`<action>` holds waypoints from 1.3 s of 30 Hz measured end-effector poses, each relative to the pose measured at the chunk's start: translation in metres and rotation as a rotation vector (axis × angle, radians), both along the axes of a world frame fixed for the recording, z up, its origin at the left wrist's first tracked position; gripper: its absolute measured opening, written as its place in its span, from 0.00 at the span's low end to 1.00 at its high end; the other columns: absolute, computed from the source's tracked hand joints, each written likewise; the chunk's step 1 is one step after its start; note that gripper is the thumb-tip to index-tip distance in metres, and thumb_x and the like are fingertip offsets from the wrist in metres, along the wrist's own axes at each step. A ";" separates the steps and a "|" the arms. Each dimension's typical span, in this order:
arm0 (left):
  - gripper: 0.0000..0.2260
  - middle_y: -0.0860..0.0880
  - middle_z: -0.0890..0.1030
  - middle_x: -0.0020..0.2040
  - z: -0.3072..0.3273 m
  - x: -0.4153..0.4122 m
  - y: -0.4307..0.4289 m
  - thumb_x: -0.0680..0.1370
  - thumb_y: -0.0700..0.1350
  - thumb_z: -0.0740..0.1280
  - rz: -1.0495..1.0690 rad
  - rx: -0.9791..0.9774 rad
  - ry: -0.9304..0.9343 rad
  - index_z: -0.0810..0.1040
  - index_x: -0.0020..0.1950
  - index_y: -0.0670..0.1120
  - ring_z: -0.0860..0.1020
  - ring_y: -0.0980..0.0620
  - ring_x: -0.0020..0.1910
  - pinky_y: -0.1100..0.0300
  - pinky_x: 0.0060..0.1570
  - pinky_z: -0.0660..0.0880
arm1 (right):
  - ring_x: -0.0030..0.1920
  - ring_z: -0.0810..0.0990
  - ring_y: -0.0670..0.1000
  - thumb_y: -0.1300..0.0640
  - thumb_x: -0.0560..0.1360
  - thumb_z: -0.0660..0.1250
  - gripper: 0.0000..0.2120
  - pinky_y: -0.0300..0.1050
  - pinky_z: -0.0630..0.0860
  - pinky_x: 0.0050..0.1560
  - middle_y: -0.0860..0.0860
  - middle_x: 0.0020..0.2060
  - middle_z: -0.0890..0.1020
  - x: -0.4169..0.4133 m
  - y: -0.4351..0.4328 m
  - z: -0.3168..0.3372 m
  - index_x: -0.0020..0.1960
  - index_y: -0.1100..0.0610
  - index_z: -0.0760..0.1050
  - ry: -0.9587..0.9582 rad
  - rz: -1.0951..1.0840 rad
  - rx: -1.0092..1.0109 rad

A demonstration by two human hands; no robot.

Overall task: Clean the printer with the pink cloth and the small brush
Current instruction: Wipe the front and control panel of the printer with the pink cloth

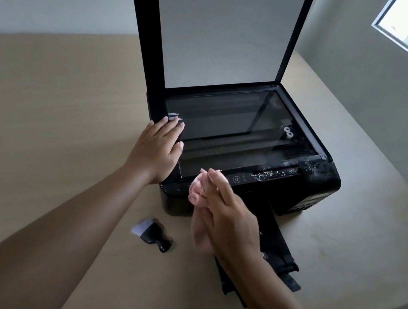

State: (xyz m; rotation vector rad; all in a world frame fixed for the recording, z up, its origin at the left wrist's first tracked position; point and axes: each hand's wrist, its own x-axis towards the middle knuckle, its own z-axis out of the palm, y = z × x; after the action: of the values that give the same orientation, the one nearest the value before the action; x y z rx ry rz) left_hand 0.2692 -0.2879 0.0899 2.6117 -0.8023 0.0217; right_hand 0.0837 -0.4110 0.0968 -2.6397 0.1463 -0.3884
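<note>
The left hand (158, 146) lies flat, fingers together, on the printer (262, 169) at its left front corner. The brush (153, 234) lies on the table (55, 116) nearby. The right hand (227, 217), fingers straight, presses the cloth (197, 193) against the printer's front edge

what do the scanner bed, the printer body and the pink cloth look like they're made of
Scanner bed: looks like glass, glossy, since it reflects the raised lid and shows parts beneath. Printer body: probably black plastic, fairly matte, with pale dust and crumbs clinging to it. Pink cloth: soft fabric, bunched in folds under the right hand; the weave is too blurred to tell.
</note>
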 end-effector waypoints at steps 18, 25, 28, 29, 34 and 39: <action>0.23 0.50 0.55 0.80 -0.001 0.001 0.001 0.84 0.49 0.53 -0.002 -0.008 -0.008 0.57 0.79 0.48 0.49 0.52 0.79 0.54 0.76 0.41 | 0.73 0.67 0.60 0.58 0.78 0.62 0.18 0.62 0.65 0.73 0.58 0.67 0.77 0.014 -0.018 -0.017 0.66 0.62 0.76 -0.170 -0.197 -0.012; 0.23 0.50 0.55 0.80 -0.005 0.004 0.002 0.84 0.49 0.53 -0.010 -0.014 0.002 0.58 0.79 0.48 0.49 0.52 0.79 0.54 0.76 0.40 | 0.72 0.70 0.55 0.54 0.80 0.63 0.17 0.56 0.67 0.73 0.54 0.67 0.77 0.016 0.016 -0.019 0.67 0.58 0.76 -0.193 0.127 -0.188; 0.23 0.51 0.55 0.80 -0.005 0.003 0.003 0.84 0.49 0.53 -0.009 -0.010 0.005 0.57 0.79 0.48 0.48 0.52 0.79 0.55 0.76 0.40 | 0.73 0.68 0.57 0.54 0.80 0.57 0.19 0.60 0.63 0.74 0.56 0.68 0.76 0.012 -0.010 -0.019 0.67 0.59 0.76 -0.156 0.032 -0.162; 0.23 0.51 0.55 0.80 -0.004 0.003 0.003 0.84 0.50 0.52 -0.011 -0.005 0.004 0.57 0.79 0.48 0.48 0.53 0.79 0.55 0.76 0.40 | 0.74 0.67 0.58 0.55 0.79 0.56 0.20 0.61 0.63 0.74 0.57 0.68 0.76 0.010 -0.020 -0.019 0.67 0.60 0.75 -0.147 -0.024 -0.147; 0.23 0.51 0.54 0.80 -0.005 0.003 0.002 0.84 0.50 0.52 -0.017 0.011 0.006 0.56 0.79 0.48 0.48 0.53 0.79 0.55 0.76 0.40 | 0.74 0.67 0.56 0.57 0.77 0.61 0.19 0.52 0.64 0.73 0.53 0.67 0.77 0.011 -0.035 -0.017 0.66 0.56 0.76 -0.140 -0.200 -0.158; 0.24 0.51 0.54 0.80 -0.005 0.003 0.003 0.84 0.50 0.51 -0.019 0.029 -0.005 0.56 0.79 0.48 0.47 0.53 0.79 0.55 0.76 0.40 | 0.70 0.72 0.56 0.52 0.76 0.60 0.20 0.52 0.67 0.68 0.49 0.65 0.78 0.005 -0.039 -0.014 0.65 0.52 0.77 -0.117 -0.164 -0.261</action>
State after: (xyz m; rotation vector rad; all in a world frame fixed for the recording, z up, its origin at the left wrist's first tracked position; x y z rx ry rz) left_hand 0.2725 -0.2851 0.0849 2.6315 -0.8355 0.0108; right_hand 0.0887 -0.4497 0.0827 -2.8602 0.2935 -0.6561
